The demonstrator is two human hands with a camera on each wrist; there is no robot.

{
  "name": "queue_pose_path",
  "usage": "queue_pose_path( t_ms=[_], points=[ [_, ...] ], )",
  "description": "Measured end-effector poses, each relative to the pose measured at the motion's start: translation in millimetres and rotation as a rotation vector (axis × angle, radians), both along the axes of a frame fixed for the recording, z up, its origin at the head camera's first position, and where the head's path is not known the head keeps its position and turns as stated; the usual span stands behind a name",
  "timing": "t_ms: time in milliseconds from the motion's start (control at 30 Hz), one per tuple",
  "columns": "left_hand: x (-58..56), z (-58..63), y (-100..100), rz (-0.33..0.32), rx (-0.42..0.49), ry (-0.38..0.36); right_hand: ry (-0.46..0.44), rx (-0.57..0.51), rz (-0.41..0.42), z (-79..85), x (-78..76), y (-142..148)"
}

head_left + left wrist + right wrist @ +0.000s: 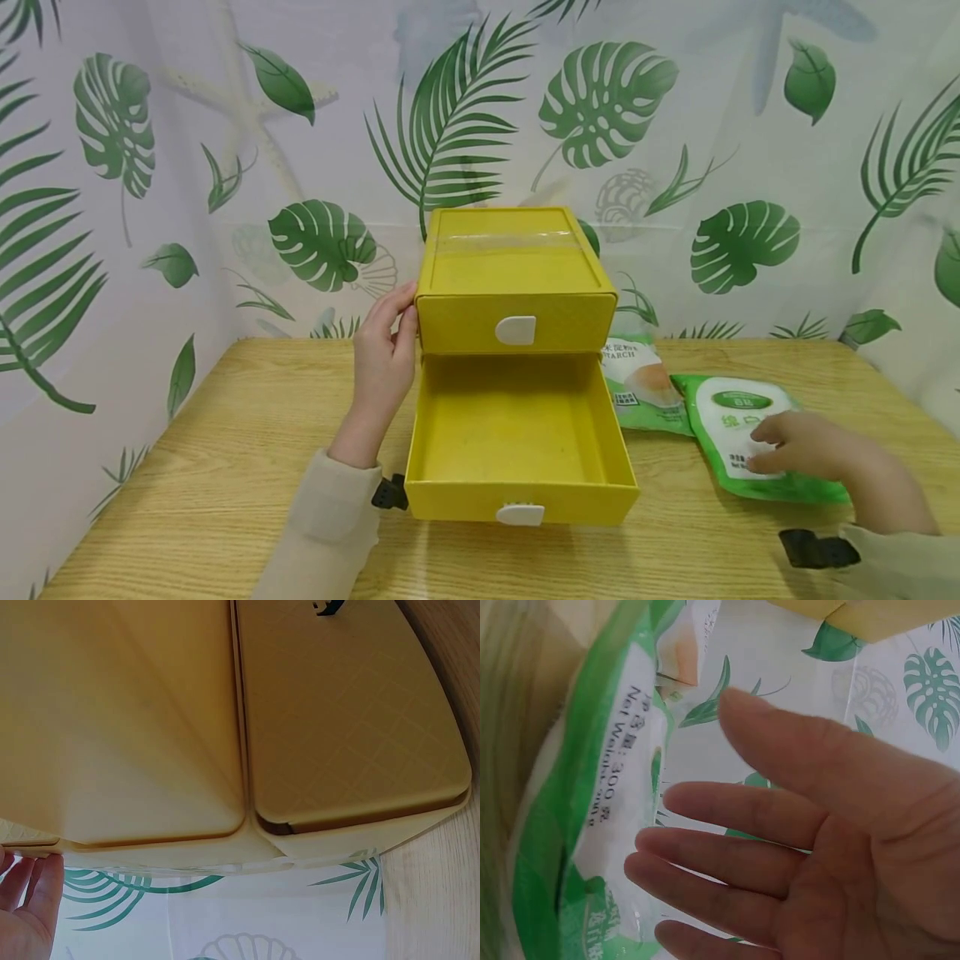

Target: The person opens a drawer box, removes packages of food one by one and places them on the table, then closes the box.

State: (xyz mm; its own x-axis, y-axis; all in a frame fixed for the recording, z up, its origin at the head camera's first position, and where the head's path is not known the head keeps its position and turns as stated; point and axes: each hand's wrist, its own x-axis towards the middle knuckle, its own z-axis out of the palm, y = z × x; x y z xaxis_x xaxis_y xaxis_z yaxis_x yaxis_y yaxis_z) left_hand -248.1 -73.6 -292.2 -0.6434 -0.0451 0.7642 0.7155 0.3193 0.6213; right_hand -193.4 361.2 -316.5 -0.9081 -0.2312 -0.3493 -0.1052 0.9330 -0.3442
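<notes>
A yellow two-drawer box (pixel 517 262) stands in the middle of the table, its upper drawer closed and its lower drawer (pixel 450 500) pulled out with nothing inside. My left hand (pixel 384 358) rests its fingers on the box's upper left side; the left wrist view catches the fingertips (pixel 51 874) at its edge. On the right lies a green and white bag (pixel 738 392) of powder. My right hand (pixel 813 446) hovers over that bag with fingers spread and thumb apart, holding nothing, and in the right wrist view the bag (pixel 630 847) is close beside the fingertips.
A second green bag marked starch (pixel 633 379) lies beside the box's right side, partly hidden by it. Leaf-printed cloth (pixel 465 125) hangs behind and along both sides of the wooden table (pixel 247 433).
</notes>
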Motion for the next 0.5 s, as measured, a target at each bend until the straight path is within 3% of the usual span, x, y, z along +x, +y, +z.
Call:
queue_pose_path(
  t_ms=[500],
  points=[
    [0.3, 0.1, 0.6, 0.01, -0.001, -0.007, -0.016, -0.009, 0.005, -6.9, -3.1, -6.2]
  ],
)
